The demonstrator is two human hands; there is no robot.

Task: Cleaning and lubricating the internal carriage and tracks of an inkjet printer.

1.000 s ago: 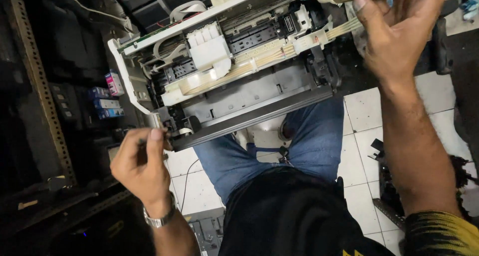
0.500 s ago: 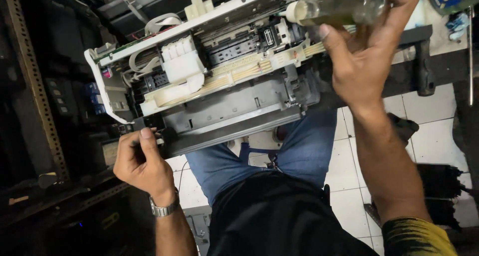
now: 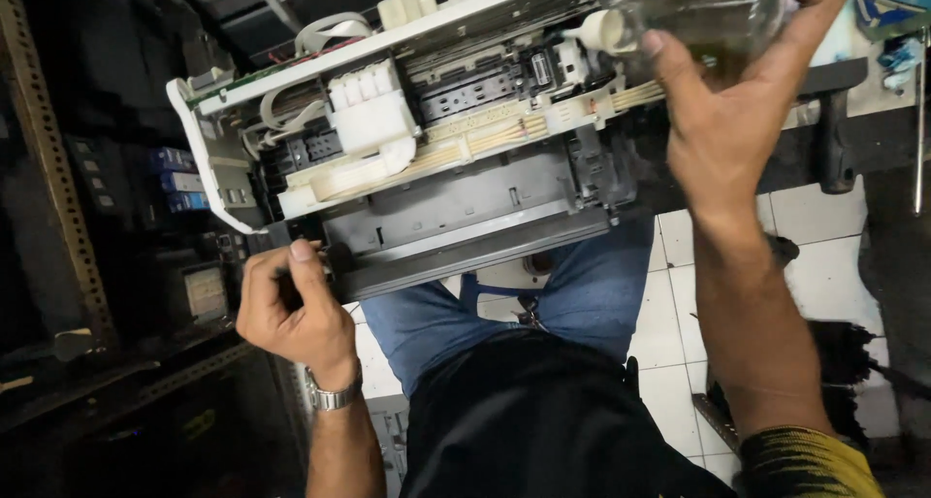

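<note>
Printer [image 3: 456, 207] stripped of its cover, propped on a tilt across blue jeans [image 3: 582, 294] above a white tiled floor [image 3: 824, 217], insides laid bare: white ink carriage [image 3: 373, 120] toward the left, beige flat cable [image 3: 504, 134] running rightward along the middle, grey paper tray along the near edge

Clamped at the near-left corner by the left hand [image 3: 296, 314], fingers curled under the tray edge, thumb pressed on top, metal watch [image 3: 335, 398] at the wrist

Gripped at the far right by the right hand [image 3: 727, 120]: a clear bottle [image 3: 698, 18] of yellowish liquid, fingers wrapped round its body, lying nearly on its side, white nozzle [image 3: 606, 31] aimed left over the right end of the carriage rail, close to the mechanism but, as far as could be told, not touching it

Judged as the step of bringing liquid to the works at the right end while steadying the body from the opposite corner; no drop or stream made out at the tip

Called for from here: a firm hold at the near-left corner, a fine aim of the nozzle on one spot, a gentle squeeze, care around the cable and circuit parts close by

Dark metal shelving [image 3: 48, 168] with stacked gear along the left
</note>
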